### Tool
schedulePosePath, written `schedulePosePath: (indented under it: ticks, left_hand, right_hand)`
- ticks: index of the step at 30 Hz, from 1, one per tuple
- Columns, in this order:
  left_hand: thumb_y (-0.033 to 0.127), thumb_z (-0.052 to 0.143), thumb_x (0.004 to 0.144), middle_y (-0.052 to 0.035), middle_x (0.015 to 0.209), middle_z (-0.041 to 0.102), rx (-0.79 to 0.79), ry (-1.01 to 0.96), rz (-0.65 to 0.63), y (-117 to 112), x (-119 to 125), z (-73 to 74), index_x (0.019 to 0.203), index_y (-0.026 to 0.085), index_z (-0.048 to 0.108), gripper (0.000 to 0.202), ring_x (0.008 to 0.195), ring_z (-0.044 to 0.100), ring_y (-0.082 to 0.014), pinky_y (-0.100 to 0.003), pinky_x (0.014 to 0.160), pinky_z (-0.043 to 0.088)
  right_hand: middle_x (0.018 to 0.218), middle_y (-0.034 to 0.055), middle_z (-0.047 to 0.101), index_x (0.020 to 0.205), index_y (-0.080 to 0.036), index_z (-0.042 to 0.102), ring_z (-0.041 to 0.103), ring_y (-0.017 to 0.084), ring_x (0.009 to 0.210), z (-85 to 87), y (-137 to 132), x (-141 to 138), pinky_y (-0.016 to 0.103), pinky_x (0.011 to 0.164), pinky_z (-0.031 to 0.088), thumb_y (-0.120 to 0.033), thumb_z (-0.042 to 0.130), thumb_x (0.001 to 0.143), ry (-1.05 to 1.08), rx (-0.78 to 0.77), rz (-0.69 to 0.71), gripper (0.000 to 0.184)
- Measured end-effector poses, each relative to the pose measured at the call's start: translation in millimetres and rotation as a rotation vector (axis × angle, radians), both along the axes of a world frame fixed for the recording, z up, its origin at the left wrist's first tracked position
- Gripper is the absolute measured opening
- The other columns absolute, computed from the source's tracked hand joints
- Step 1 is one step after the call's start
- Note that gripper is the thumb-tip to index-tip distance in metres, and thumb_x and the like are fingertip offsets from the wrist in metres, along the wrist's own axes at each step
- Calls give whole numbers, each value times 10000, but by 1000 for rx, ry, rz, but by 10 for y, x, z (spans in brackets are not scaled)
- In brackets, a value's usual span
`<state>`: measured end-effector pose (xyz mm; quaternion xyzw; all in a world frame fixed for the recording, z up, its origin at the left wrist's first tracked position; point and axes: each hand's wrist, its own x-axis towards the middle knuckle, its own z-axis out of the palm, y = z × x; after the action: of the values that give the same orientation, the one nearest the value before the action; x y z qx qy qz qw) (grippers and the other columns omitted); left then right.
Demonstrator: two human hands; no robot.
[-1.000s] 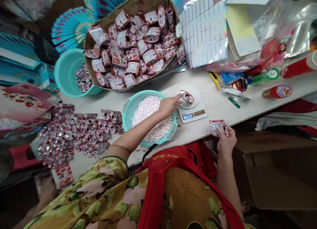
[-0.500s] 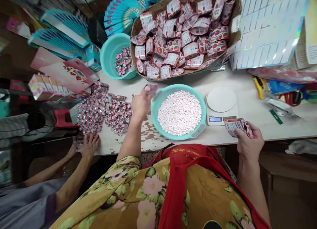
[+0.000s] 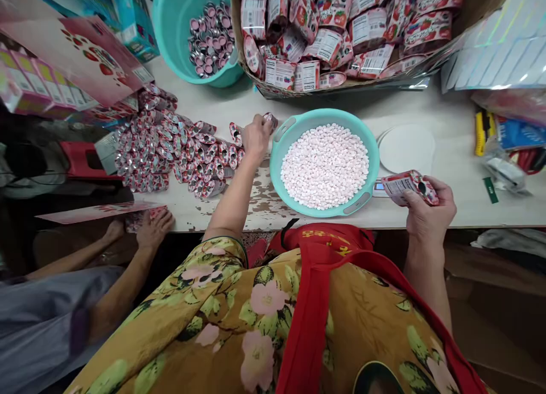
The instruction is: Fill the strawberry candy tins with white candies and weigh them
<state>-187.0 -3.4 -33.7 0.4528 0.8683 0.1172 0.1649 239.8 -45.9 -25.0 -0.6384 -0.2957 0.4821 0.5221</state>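
My left hand (image 3: 256, 137) is closed on a small strawberry-print tin (image 3: 270, 120), held just left of the teal bowl (image 3: 294, 129) full of small pink-white tablets (image 3: 325, 165). It hovers at the right end of a row of filled tins (image 3: 179, 152) lying on the white table. My right hand (image 3: 429, 209) grips another strawberry tin (image 3: 407, 186) near the table's front edge. That tin sits in front of the white scale (image 3: 407, 148), whose plate is bare.
A cardboard box (image 3: 341, 36) of empty strawberry tins stands at the back, a teal bucket (image 3: 179, 19) of lids to its left. Another person's hands (image 3: 147, 229) rest at the table's left front edge. Pink cartons (image 3: 51, 70) lie far left, tape and tools (image 3: 507, 149) at right.
My left hand took the tin off the scale, carried it left over the bowl and now holds it beside the tin row. The right hand stays on its tin. My view shifted left and down.
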Motion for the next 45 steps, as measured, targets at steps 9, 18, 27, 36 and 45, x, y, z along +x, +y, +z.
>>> schedulePosePath:
  ticks: [9, 18, 27, 36, 45]
  left_hand:
    - [475, 590, 947, -138, 1488, 519, 45, -275, -557, 72, 1478, -479, 1281, 202, 633, 433, 1379, 423, -306, -456, 1161, 297]
    - [467, 525, 958, -119, 1089, 671, -90, -176, -596, -341, 1470, -370, 985, 200, 700, 320, 1001, 610, -257, -353, 850, 453]
    - [510, 648, 843, 45, 675, 528, 362, -1265, 253, -314, 1529, 200, 767, 208, 475, 356, 451, 441, -60, -205, 444, 315]
    - [475, 699, 822, 37, 746, 583, 548, -1375, 305, -320, 1704, 379, 883, 225, 478, 340, 628, 634, -106, -232, 614, 520]
    - [408, 720, 839, 52, 681, 545, 522, -1381, 284, -244, 1699, 370, 943, 248, 517, 279, 635, 640, -117, -226, 595, 493]
  right_hand:
    - [929, -1, 721, 973, -190, 703, 680, 159, 818, 77, 136, -491, 351, 833, 575, -299, 925, 431, -41, -47, 246, 595]
    - [959, 14, 750, 1031, -199, 723, 694, 185, 865, 134, 0, -713, 361, 874, 570, -407, 916, 526, -125, -91, 384, 580]
    - [1049, 53, 739, 1049, -219, 716, 684, 242, 972, 146, -74, -1130, 395, 919, 529, -375, 817, 694, -432, 64, 704, 400]
    - [1086, 55, 733, 1039, -226, 695, 682, 269, 1009, 131, -58, -1411, 394, 891, 525, -251, 735, 710, -525, 40, 790, 332]
    - [1042, 53, 721, 1016, -231, 683, 675, 264, 980, 138, -18, -1405, 375, 850, 524, -288, 737, 726, -602, 25, 809, 300]
